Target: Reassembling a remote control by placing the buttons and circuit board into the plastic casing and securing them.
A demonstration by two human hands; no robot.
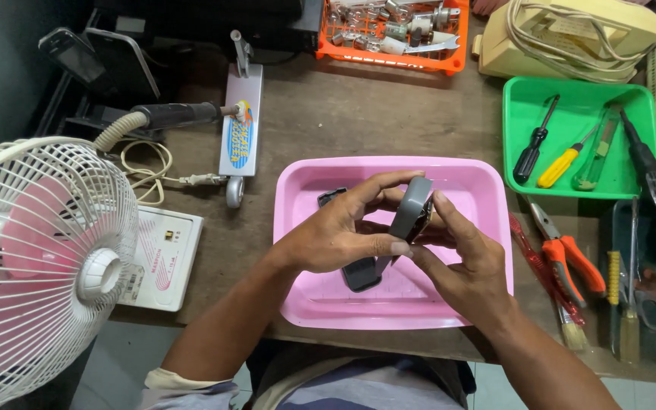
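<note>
Both hands, the left hand [335, 231] and right hand [461, 254], are gripping a small grey plastic casing [411, 209] above the pink plastic tray [301, 292]; keeping it over the tray seems wise, catching loose parts.

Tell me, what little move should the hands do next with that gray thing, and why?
Probably pull the gray casing gently apart. Both hands grip it over the pink tray: the left hand has fingers curled over its top, and the right hand pinches its side. Dark gray pieces already lie in the tray, so it seems to be coming apart.
</note>
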